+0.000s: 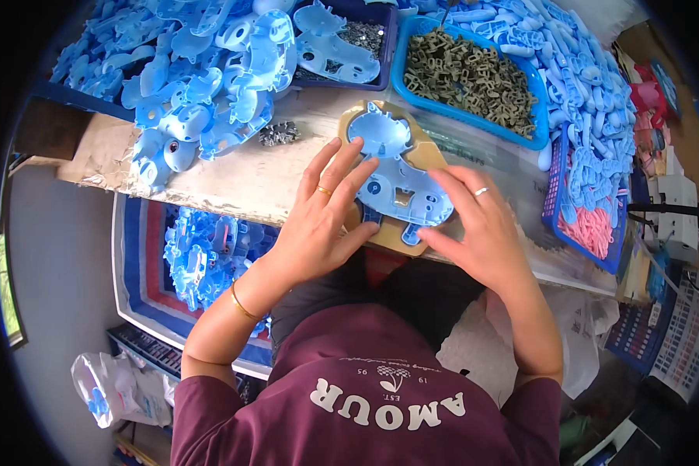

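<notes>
A light blue plastic toy shell half [413, 189] lies hollow side up in a tan shaped holder [427, 155] at the table's front edge. Two small blue leg-like pieces stick out at its near side. My left hand [330, 206] is at the shell's left, fingers spread over its edge, thumb by the left leg piece [371, 216]. My right hand [474, 225] rests along the shell's right end, fingers apart, thumb by the right leg piece [412, 233]. Neither hand has its fingers wrapped round anything.
Blue shells heap at the far left [202, 85], beside loose metal bits [279, 133]. A blue tray [400, 74] holds brownish small parts. Blue pieces pile on the right [582, 93], above a basket [551, 186] with pink strips. A striped bag [144, 264] with shells stands below left.
</notes>
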Demonstrator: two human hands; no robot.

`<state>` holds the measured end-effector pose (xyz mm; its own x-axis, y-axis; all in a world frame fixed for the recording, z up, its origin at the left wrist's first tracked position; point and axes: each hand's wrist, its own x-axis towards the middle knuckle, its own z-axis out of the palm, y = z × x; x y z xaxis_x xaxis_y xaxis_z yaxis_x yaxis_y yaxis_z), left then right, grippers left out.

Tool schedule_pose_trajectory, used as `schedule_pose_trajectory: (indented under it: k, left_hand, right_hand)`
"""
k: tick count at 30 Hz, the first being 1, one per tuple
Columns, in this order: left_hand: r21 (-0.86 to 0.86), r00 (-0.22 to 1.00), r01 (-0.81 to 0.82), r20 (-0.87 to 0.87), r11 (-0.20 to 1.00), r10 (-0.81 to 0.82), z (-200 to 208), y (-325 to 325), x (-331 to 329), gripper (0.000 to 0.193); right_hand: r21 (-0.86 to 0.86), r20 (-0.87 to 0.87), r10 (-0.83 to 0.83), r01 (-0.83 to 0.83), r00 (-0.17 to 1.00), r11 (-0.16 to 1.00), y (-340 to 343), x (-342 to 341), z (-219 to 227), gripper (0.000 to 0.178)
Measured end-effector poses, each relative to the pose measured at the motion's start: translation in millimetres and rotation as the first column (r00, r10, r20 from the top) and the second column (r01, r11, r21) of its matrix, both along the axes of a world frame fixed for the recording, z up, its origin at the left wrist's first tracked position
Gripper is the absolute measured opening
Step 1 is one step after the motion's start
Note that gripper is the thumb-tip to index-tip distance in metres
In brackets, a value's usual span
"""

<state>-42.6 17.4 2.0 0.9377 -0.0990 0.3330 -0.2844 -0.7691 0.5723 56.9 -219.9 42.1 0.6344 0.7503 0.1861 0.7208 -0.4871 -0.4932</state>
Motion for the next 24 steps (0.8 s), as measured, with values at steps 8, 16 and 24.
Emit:
schedule_pose_trajectory:
  k: [8, 16, 24]
  left_hand:
    - [0.114, 0.999, 0.045, -0.012, 0.992, -0.044, 6.7, -6.3, 11.9, 0.073]
    - [0.195, 0.995, 0.101, -0.004, 0.976, -0.103, 9.7, -24.2, 30.7, 0.065]
    - [0.244, 0.994, 0.109, -0.027, 0.964, -0.105, 11.4, -25.3, 31.8, 0.060]
  right_hand:
    - [-0.004, 0.027, -0.049, 0.049, 0.998, 0.999, 3.7, -2.1, -2.8, 0.060]
    - [-0.078, 0.156, -0.080, 0.093, 0.985, 0.993, 4.6, -7.4, 0.9, 0.059]
    - [-0.191, 0.207, -0.108, 0.149, 0.972, 0.970, 7.4, -10.1, -4.4, 0.069]
